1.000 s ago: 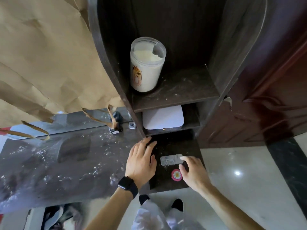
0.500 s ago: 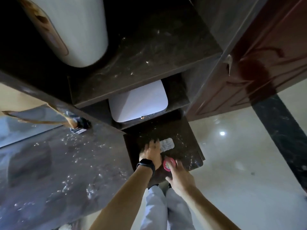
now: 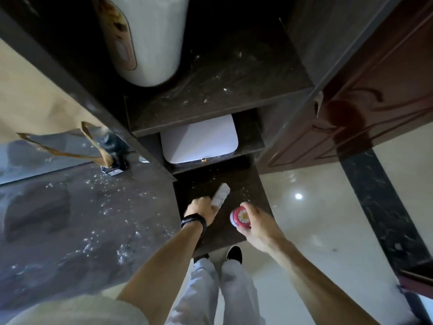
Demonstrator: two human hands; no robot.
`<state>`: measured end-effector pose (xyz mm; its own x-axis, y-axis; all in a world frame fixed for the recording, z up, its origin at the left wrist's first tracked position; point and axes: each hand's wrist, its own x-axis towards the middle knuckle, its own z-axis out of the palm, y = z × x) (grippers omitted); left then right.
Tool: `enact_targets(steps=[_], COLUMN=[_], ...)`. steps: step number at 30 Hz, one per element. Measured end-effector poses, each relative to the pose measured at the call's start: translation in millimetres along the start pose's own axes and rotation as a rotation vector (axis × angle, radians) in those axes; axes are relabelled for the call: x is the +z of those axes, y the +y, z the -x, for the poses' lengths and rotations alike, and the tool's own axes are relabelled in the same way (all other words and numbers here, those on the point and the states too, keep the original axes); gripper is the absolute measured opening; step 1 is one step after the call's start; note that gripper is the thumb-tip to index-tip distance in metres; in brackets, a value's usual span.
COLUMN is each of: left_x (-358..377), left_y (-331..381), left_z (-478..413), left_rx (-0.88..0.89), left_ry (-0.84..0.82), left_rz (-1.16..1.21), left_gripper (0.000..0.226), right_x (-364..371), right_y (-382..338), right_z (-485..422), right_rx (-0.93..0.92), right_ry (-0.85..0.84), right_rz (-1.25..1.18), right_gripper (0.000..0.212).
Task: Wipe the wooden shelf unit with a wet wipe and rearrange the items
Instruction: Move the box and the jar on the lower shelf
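The dark wooden shelf unit (image 3: pixel 210 99) fills the upper middle of the view, its boards dusty with pale specks. Over the lowest board (image 3: pixel 248 184), my left hand (image 3: pixel 202 208) grips a flat silvery packet (image 3: pixel 221 197), lifted at an angle. My right hand (image 3: pixel 254 222) holds a small round red tin with a daisy on its lid (image 3: pixel 240 219) just above the same board. A white cylindrical canister (image 3: pixel 150 38) stands on the upper shelf. A white flat box (image 3: pixel 199 139) lies on the middle shelf.
A dusty grey marble counter (image 3: pixel 70 219) runs to the left of the unit, with torn brown paper (image 3: pixel 30 90) above it and a small dark object (image 3: pixel 114 165) at its back. A reddish wooden door (image 3: pixel 375 90) stands right. Glossy floor tiles (image 3: pixel 316 219) and my feet lie below.
My left hand went from resting flat on the lowest board to gripping the silvery packet and lifting it. My right hand took up the red tin. The camera dropped closer to the shelves.
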<state>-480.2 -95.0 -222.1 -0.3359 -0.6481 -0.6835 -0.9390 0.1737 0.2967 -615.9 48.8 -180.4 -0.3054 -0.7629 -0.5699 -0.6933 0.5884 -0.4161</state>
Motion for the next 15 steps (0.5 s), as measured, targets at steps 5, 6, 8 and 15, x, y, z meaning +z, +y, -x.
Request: enact_targets(steps=[5,6,8,15], left_x=[-26.9,-30.3,-35.7,-69.0], left_y=[-5.0,-8.3,-12.1,4.9], left_z=[60.2,70.4,93.2,152.8], left_rx=[-0.029,-0.028,-0.047,-0.002], left_ry=[0.013,0.049,0.095,0.196], left_rz=[0.486,0.502,0.664,1.371], left_gripper=[0.017,0.015,0.011,0.024], right_x=[-60.6,-68.5,-82.3,-134.0], right_y=[-16.7,-18.9,-23.2,-45.7], right_z=[33.7,39.4,48.2,44.6], right_rx=[-0.034,-0.058,-0.126,-0.323], right_ry=[0.138,0.171,0.225,0.320], right_rz=[-0.069,-0.098,-0.174,-0.271], right_gripper=[0.065,0.065,0.065,0.064])
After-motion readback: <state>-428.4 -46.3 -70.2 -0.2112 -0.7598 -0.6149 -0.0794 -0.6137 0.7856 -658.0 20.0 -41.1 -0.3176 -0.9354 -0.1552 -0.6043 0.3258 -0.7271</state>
